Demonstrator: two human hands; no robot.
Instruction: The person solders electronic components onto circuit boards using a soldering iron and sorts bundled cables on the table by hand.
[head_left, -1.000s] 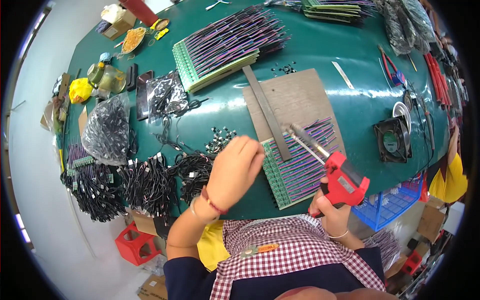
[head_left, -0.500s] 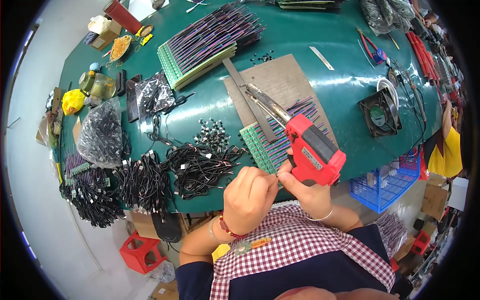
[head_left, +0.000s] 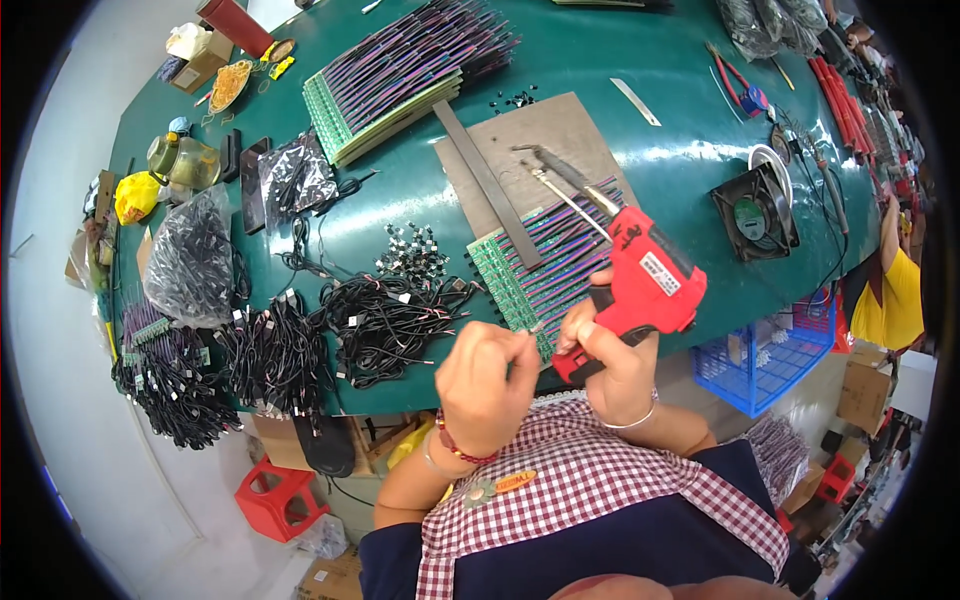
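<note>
My right hand [head_left: 622, 380] is wrapped round the grip of a red soldering gun [head_left: 655, 275], whose metal tip and thin feed tube point up and left over a brown board [head_left: 580, 130]. My left hand [head_left: 485, 385] is closed, thumb and finger pinched by the near end of a green circuit board panel [head_left: 498, 285]; whatever it pinches is too small to make out. Purple and black wires [head_left: 575, 245] run from that panel to the right. Across panel and brown board lies a flat grey metal bar [head_left: 485, 180].
Bundles of black cables [head_left: 385, 335] lie left of my left hand, with small black-and-white connectors [head_left: 412, 252] behind them. A stack of wired circuit boards [head_left: 400, 80] sits farther back. To the right are a black fan [head_left: 752, 215] and a blue crate [head_left: 765, 365].
My hands have drawn apart. The right hand has turned the soldering gun, its body shifting slightly right, with more of its grip showing. The left hand stays closed near the panel.
</note>
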